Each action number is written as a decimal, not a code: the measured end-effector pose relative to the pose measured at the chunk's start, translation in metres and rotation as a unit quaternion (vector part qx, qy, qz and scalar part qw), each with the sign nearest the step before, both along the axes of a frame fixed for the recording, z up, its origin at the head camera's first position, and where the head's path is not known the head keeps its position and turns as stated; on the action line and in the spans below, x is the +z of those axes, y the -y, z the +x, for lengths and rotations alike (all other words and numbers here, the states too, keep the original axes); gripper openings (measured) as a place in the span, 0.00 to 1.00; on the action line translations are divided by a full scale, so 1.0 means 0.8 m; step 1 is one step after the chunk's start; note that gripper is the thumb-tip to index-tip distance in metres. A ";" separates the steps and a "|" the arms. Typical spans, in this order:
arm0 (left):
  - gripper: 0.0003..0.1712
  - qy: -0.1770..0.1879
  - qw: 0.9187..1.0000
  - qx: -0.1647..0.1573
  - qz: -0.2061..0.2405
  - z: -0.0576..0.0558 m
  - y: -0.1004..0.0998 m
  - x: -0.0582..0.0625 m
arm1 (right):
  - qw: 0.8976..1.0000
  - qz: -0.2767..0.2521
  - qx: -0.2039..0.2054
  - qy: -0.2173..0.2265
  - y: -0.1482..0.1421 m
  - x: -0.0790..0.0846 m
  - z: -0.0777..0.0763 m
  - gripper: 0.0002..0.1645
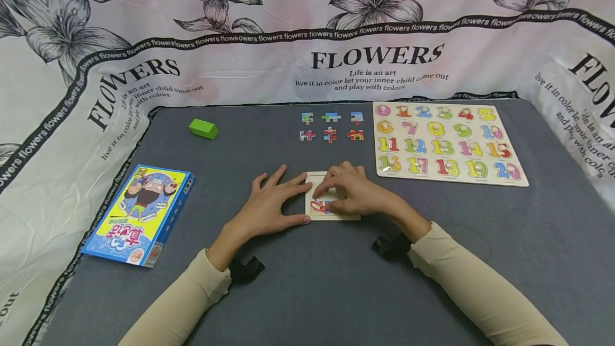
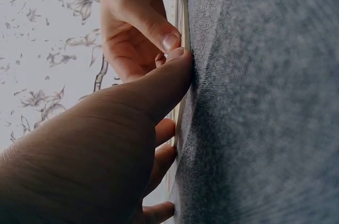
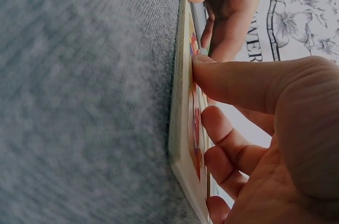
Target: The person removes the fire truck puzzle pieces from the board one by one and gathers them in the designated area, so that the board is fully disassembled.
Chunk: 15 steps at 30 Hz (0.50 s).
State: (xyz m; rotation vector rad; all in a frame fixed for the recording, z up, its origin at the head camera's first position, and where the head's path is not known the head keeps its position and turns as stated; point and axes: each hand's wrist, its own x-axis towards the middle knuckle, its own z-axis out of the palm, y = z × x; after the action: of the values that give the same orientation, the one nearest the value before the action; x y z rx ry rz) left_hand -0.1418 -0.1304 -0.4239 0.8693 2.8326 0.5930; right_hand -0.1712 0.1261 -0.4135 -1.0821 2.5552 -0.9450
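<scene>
A small pale jigsaw board [image 1: 346, 217] lies flat on the grey table. My left hand [image 1: 271, 202] spreads its fingers along the board's left side, with thumb and fingertips right at that edge. Over the board, my right hand [image 1: 354, 192] has its fingers bent down, thumb and index at a colourful puzzle piece [image 1: 318, 206] near the lower left. In the right wrist view, the thumb tip rests on the red and blue printed piece, and another red piece [image 3: 196, 128] shows in the board. The right hand hides much of the board.
Several loose puzzle pieces [image 1: 330, 117] lie in two rows beyond the board. A number board [image 1: 451, 175] is at the back right. On the left are a blue and yellow box [image 1: 139, 212] and a green block [image 1: 203, 128].
</scene>
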 end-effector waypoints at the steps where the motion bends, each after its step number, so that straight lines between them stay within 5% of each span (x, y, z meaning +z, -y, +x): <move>1: 0.43 0.000 1.000 0.000 0.000 0.000 0.000 0.000 | 1.000 0.000 0.000 0.001 0.000 0.001 0.000 0.18; 15: 0.43 0.004 1.000 -0.005 0.004 -0.001 0.002 -0.001 | 1.000 -0.008 0.001 0.014 0.000 0.002 -0.001 0.18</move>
State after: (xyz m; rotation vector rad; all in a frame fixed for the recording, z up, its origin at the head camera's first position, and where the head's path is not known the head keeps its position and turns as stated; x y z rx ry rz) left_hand -0.1427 -0.1317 -0.4247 0.8802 2.8200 0.6056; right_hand -0.1721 0.1264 -0.4120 -1.0677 2.5284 -0.9743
